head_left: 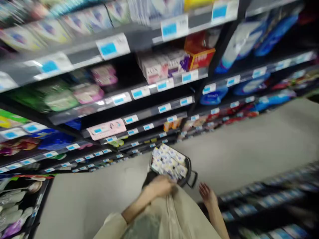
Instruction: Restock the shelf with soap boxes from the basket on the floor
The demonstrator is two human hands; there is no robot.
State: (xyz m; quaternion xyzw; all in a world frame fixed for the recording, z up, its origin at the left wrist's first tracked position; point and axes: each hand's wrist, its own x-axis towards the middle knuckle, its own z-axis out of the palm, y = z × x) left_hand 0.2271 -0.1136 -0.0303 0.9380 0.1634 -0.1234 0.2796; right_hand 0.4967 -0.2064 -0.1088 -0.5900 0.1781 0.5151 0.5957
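Note:
My left hand [160,186] is in front of my beige jacket [184,212], fingers curled in at the jacket's front edge. Whatever it may grip is hidden, and motion blurs it. Off to the right, my right hand [208,194] hangs low with its fingers extended and holds nothing. Just beyond both hands, on the floor, stands a dark basket [184,182] with a black handle [193,179]. Small white boxes [169,162] with blue and yellow marks fill it. My left hand overlaps the view of its near side.
Ahead runs a tall shelf unit [139,118] with price tags, soap boxes [156,68], a red box [201,59] and pink packs [104,74]. Blue packages [276,36] sit farther right. Another shelf [259,202] borders the lower right. Grey floor [249,139] lies between them.

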